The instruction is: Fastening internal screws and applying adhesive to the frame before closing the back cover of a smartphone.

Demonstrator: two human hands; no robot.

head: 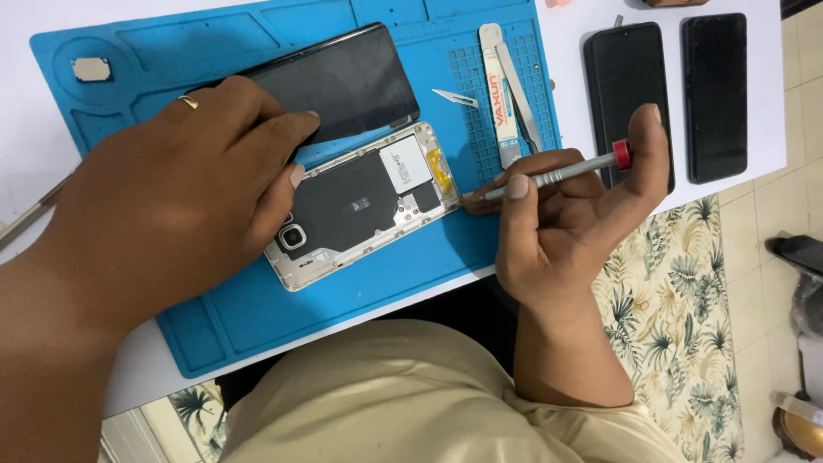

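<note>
- Head view: white surface (566,26) fills the upper frame, its near edge running diagonally from lower left to right.
- Tiled floor (771,223) at right, pale; a leaf-print rug (677,326) lies just beside the surface edge, another patch of it at bottom left.
- Person's lap in beige cloth across the bottom centre.
- Blue work mat (257,309) covers most of the surface, with moulded trays along its top and a grid patch at its right.
- Left hand (171,180), gold ring on one finger, presses down on the opened phone (360,206), thumb on the back near the camera lens; hand flat, clamped on nothing.
- Right hand (557,223) is closed around a thin grey screwdriver (549,176) with a red cap; forefinger on the cap, tip touching the phone's right edge.
- Opened phone lies tilted at mat centre, back cover off, black inner plate, white label and metal frame showing.
- Black glass back panel (343,77) rests on the mat just above the phone, partly under the left hand.
- Two dark phones (626,94) (714,94) lie side by side on the bare surface, right of the mat.
- Flat pry tool (497,94) and metal tweezers (519,94) on the grid patch; small blade (454,98) beside them.
- Small pale square part (91,69) in the mat's round tray, top left.
- Dark shoe-like shapes at the far right floor edge, too cropped to tell.
</note>
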